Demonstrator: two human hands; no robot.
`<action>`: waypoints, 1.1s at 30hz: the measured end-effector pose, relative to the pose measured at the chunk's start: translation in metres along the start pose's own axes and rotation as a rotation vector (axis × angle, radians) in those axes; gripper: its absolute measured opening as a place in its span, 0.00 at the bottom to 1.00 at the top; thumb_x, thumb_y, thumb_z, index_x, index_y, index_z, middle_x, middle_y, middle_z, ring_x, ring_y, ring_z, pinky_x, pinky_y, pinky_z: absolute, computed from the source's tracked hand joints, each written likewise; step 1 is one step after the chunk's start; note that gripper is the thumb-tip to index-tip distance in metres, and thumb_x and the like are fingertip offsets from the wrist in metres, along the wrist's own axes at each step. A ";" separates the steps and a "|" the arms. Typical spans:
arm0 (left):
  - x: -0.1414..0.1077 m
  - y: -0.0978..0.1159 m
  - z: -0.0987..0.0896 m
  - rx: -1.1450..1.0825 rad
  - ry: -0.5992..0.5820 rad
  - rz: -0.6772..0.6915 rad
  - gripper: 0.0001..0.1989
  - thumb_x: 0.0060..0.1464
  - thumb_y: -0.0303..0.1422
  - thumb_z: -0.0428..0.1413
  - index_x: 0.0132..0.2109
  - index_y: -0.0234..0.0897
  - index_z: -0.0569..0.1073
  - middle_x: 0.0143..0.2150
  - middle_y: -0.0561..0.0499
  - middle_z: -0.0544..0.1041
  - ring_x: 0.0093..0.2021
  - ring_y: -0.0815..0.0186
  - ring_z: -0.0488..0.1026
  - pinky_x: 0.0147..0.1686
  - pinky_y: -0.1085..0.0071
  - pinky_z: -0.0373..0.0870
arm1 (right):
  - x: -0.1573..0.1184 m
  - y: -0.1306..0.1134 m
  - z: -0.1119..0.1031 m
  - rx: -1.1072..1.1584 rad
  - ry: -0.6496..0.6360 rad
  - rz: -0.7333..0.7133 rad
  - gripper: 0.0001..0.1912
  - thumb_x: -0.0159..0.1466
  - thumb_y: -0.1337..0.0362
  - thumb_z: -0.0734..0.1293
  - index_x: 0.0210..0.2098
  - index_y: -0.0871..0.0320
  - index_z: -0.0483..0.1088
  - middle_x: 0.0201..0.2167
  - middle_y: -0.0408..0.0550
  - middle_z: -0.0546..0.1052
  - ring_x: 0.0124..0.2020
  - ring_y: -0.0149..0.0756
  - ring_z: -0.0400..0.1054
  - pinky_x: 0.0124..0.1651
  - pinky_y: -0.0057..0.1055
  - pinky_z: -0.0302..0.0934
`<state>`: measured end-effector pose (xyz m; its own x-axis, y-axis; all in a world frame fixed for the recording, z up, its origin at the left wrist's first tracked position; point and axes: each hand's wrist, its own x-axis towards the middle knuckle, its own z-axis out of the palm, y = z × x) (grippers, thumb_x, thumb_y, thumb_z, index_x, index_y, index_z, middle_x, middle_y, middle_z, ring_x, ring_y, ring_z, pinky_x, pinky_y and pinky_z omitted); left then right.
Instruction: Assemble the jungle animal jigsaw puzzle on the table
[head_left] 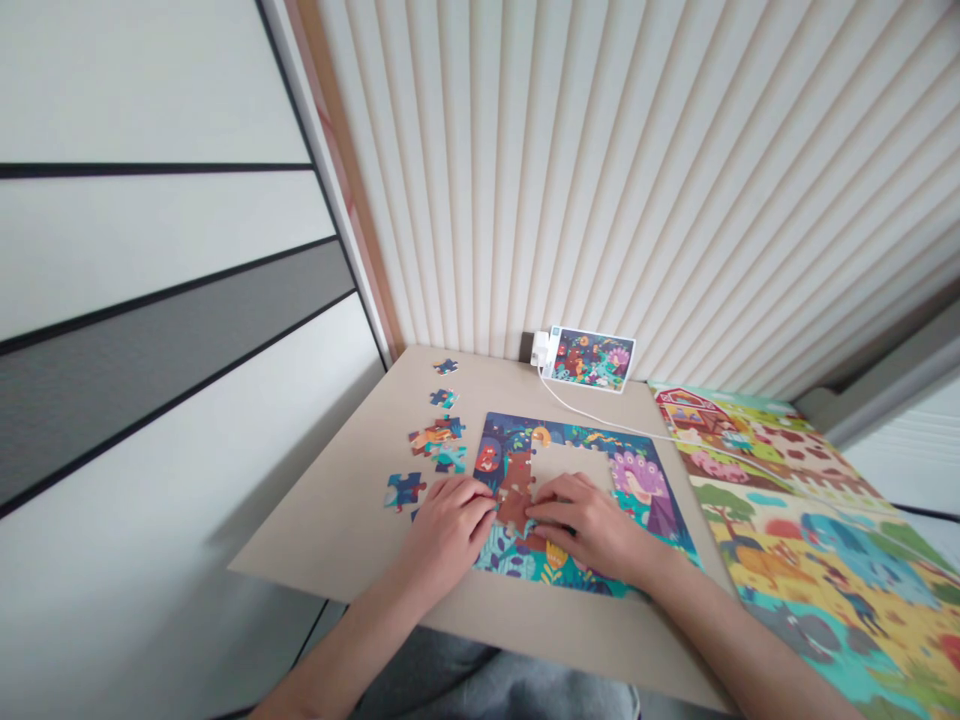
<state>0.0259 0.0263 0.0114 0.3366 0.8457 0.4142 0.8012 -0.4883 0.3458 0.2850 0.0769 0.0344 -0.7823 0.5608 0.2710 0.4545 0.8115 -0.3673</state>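
A colourful jigsaw puzzle (511,566) lies on the beige table, its border joined and a bare gap showing in its upper middle. Brown pieces (515,508) sit in its left part, between my two hands. The fingertips of my left hand (452,520) touch the left side of these pieces, fingers close together. From the right, my right hand (589,520) reaches over the puzzle, fingers somewhat apart, thumb and fingertips at the right edge of the brown pieces. Left of the puzzle lie several loose pieces (406,489), one partly hidden by my left hand.
A picture card (592,358) leans against the pleated blind at the back, beside a white charger (540,348). Its white cable (592,415) crosses behind the puzzle to the right. A farm-and-animal picture sheet (810,540) covers the right side. The table edge (277,580) is near.
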 end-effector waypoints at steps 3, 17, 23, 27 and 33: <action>0.000 0.001 0.000 -0.009 -0.001 -0.005 0.08 0.66 0.28 0.54 0.42 0.42 0.79 0.45 0.49 0.78 0.49 0.58 0.74 0.52 0.56 0.70 | 0.002 -0.002 0.002 -0.021 0.001 0.014 0.11 0.72 0.57 0.67 0.50 0.50 0.78 0.45 0.49 0.80 0.47 0.39 0.72 0.52 0.38 0.62; -0.002 0.005 -0.006 -0.015 -0.078 -0.040 0.19 0.56 0.43 0.66 0.52 0.44 0.77 0.51 0.47 0.77 0.54 0.52 0.72 0.57 0.52 0.69 | 0.005 -0.008 0.006 -0.054 0.057 0.002 0.10 0.70 0.56 0.69 0.48 0.50 0.79 0.50 0.52 0.78 0.50 0.42 0.71 0.53 0.41 0.63; -0.001 0.006 -0.006 -0.016 -0.094 -0.064 0.16 0.59 0.42 0.64 0.52 0.43 0.77 0.52 0.48 0.76 0.55 0.53 0.71 0.57 0.52 0.68 | 0.004 -0.008 0.003 0.002 0.015 -0.014 0.11 0.72 0.58 0.67 0.50 0.50 0.78 0.46 0.50 0.80 0.47 0.41 0.72 0.52 0.41 0.63; -0.001 0.008 -0.008 -0.026 -0.090 -0.058 0.16 0.58 0.41 0.64 0.52 0.44 0.77 0.52 0.48 0.76 0.55 0.53 0.71 0.57 0.52 0.68 | 0.004 -0.010 0.000 0.014 0.011 -0.032 0.10 0.73 0.61 0.65 0.46 0.52 0.79 0.44 0.50 0.81 0.46 0.40 0.72 0.51 0.41 0.63; -0.002 0.008 -0.012 -0.053 -0.104 -0.049 0.17 0.58 0.35 0.62 0.55 0.45 0.77 0.53 0.47 0.75 0.56 0.53 0.70 0.58 0.52 0.67 | 0.005 -0.014 0.000 0.039 -0.010 -0.048 0.10 0.73 0.59 0.66 0.45 0.52 0.80 0.44 0.50 0.80 0.46 0.39 0.72 0.51 0.40 0.64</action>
<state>0.0258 0.0177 0.0235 0.3498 0.8851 0.3069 0.7916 -0.4544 0.4085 0.2747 0.0682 0.0408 -0.8070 0.5198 0.2804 0.3997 0.8302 -0.3886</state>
